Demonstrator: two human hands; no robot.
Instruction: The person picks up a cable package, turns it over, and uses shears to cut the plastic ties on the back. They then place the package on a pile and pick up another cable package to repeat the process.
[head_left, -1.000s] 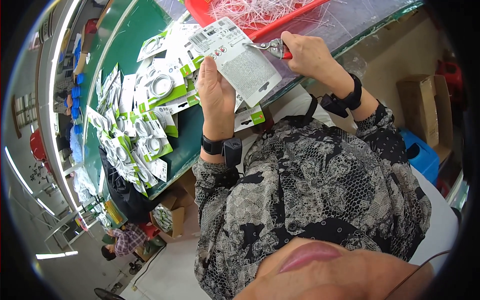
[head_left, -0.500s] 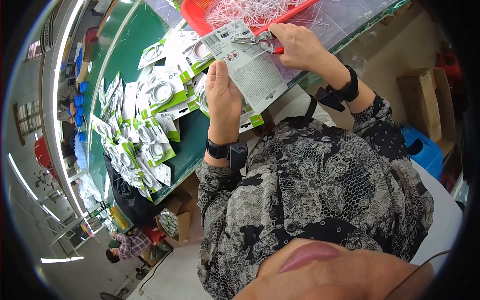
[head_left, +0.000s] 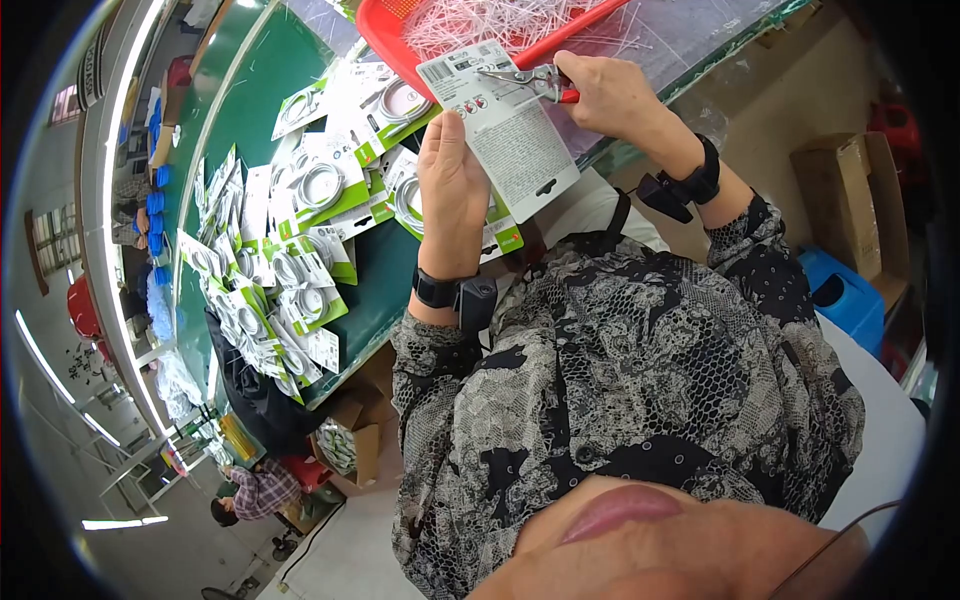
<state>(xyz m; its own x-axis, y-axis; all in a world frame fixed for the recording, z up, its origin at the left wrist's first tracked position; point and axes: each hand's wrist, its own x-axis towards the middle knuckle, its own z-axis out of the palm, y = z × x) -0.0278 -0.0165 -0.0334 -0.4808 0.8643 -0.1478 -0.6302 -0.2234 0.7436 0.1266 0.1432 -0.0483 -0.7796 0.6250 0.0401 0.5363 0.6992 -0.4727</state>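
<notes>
My left hand (head_left: 455,190) is closed on the left edge of a white cable package card (head_left: 525,150), its printed back facing up, with a hang slot at the lower end. Wrapped in my right hand (head_left: 612,95) is a pair of pliers (head_left: 538,80) with metal jaws and red handles. The jaws lie across the upper part of the card; exactly what they touch is too small to tell. Under and beside the left hand are more white-and-green cable packs (head_left: 322,187), each showing a coiled white cable.
A red plastic basket (head_left: 388,48) of thin clear plastic strips (head_left: 485,28) stands beyond the card. Dark cloth (head_left: 245,390) hangs by the green table (head_left: 355,325). Cardboard boxes (head_left: 840,205) and a blue bin (head_left: 845,300) stand at right. A person (head_left: 262,488) sits far off at lower left.
Both hands, the card and the pliers have shifted slightly to the right. The pliers' jaws still lie over the card's upper part.
</notes>
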